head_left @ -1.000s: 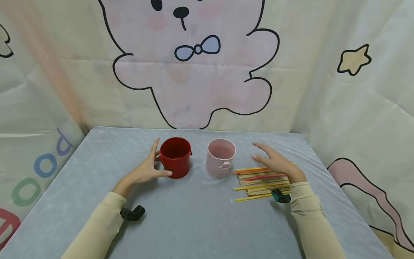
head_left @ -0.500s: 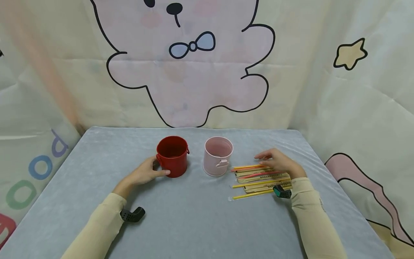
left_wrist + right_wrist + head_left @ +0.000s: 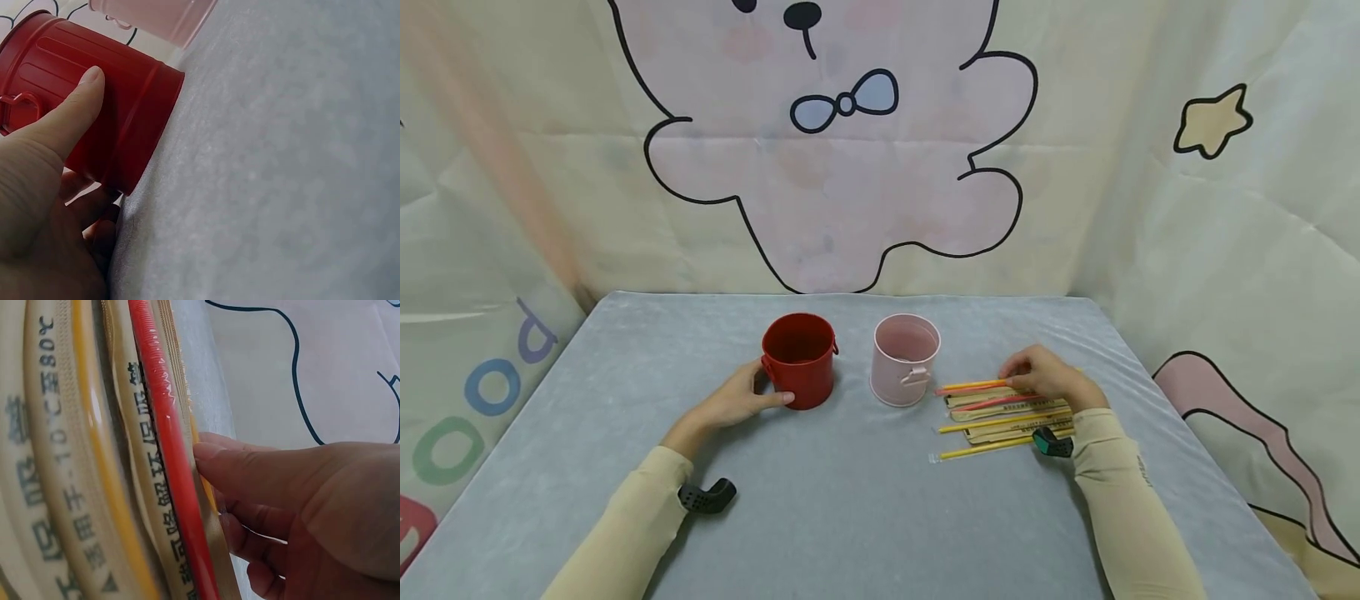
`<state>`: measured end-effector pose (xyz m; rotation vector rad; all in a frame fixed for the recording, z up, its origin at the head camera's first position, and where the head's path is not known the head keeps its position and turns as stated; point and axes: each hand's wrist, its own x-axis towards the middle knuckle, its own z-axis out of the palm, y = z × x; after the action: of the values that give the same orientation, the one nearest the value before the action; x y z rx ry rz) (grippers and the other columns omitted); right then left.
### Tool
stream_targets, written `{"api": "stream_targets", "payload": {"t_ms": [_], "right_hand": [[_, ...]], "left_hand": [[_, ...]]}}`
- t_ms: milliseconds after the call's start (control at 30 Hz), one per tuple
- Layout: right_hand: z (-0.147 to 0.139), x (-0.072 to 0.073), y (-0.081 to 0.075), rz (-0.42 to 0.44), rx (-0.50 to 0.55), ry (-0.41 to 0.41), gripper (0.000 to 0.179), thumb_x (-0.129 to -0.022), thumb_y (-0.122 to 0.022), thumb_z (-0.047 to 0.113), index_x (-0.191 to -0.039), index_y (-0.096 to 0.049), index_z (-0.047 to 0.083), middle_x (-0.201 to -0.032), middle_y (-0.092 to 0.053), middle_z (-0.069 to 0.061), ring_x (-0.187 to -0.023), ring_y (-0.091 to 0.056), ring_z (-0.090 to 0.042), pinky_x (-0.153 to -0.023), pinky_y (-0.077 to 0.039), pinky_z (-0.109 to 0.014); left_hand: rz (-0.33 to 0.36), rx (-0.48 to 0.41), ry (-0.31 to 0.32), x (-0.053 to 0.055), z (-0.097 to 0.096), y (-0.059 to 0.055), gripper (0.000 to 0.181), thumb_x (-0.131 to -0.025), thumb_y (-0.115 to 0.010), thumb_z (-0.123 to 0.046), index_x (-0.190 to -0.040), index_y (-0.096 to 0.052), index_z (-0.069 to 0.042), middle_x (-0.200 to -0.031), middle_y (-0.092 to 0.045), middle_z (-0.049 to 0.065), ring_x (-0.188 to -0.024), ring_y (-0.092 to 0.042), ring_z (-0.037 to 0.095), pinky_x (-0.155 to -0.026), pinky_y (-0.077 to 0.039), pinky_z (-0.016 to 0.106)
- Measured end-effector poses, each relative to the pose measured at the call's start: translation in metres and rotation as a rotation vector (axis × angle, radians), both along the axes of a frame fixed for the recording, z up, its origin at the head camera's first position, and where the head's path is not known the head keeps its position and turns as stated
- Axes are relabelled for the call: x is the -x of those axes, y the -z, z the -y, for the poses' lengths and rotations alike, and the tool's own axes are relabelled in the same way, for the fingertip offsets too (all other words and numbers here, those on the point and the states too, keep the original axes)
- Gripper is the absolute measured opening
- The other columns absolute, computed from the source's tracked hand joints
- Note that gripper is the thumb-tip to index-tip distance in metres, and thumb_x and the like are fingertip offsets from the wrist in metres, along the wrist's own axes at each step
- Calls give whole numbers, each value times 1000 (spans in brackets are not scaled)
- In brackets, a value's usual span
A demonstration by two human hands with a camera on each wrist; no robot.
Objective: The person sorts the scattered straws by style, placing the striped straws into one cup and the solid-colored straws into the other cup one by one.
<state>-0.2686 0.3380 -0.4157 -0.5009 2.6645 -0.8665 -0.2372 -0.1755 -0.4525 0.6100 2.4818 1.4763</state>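
My left hand point(image 3: 730, 402) holds the small red bucket point(image 3: 808, 383) at its left side. In the left wrist view the thumb lies along the bucket's wall and the other fingers reach behind it, near its base. To the right, my right hand point(image 3: 1047, 373) pinches a yellow straw point(image 3: 973, 385) at the far edge of a row of straws. The right wrist view shows the thumb tip on its edge, with the fingers curled beneath; part of that straw is hidden. Beside it lie a red straw point(image 3: 178, 469) in clear wrap and printed paper-wrapped straws point(image 3: 53, 425).
A pink bucket point(image 3: 898, 379) stands upright between the red bucket and the straws. More yellow straws point(image 3: 985, 450) lie nearer the front of the row. A pale blue cloth point(image 3: 850, 517) covers the table, and a printed curtain point(image 3: 880, 192) hangs behind it.
My left hand has closed in on the red bucket and now grips it. My right hand has come down onto the far straws, its fingers drawing together. The view has shifted slightly.
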Motion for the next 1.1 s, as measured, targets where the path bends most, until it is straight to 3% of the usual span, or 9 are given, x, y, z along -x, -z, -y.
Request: {"api": "stream_targets", "payload": {"t_ms": [233,467,667,867,1100], "right_hand": [[5,0,-3,14,4,13,8,-91,-60,-1,-94,-67,-3,-84,-66,-16,-68,-54,-12,-61,-48,-25],[4,-3,-9,-21,-20,50,15,-91,-59,0,-101,-70,-3,-89,-69,-15,-74,-54,-13,-64,-47,-24],[5,-10,-25,-225,-69,80,15,-93,-60,5,-102,-71,1,-95,-68,-15,-80,-55,-19,-65,-45,-26],[16,-22,-50,-363,15,134,15,-95,-59,9,-104,-70,5,-104,-68,-16,-85,-56,-20,-65,-48,-25],[25,-34,-70,-554,90,174,15,-94,-62,11,-105,-70,5,-98,-70,-13,-82,-53,1,-71,-46,-16]], "left_hand": [[-6,-12,2,1,2,-1,70,-86,-73,-24,-143,-39,-4,-148,-44,16,-143,-31,36,-119,-21,60],[-6,-9,19,-1,2,-1,69,-87,-72,-26,-144,-39,-6,-149,-44,14,-144,-30,36,-119,-22,61],[5,-20,9,-2,2,-3,69,-87,-72,-25,-144,-39,-6,-150,-42,16,-144,-29,39,-117,-24,63],[2,-12,16,-2,2,-2,69,-87,-72,-26,-144,-39,-6,-150,-42,16,-144,-30,40,-116,-26,63],[5,-23,28,-2,2,0,68,-87,-71,-25,-144,-39,-6,-150,-43,16,-144,-31,39,-117,-26,62]]}}
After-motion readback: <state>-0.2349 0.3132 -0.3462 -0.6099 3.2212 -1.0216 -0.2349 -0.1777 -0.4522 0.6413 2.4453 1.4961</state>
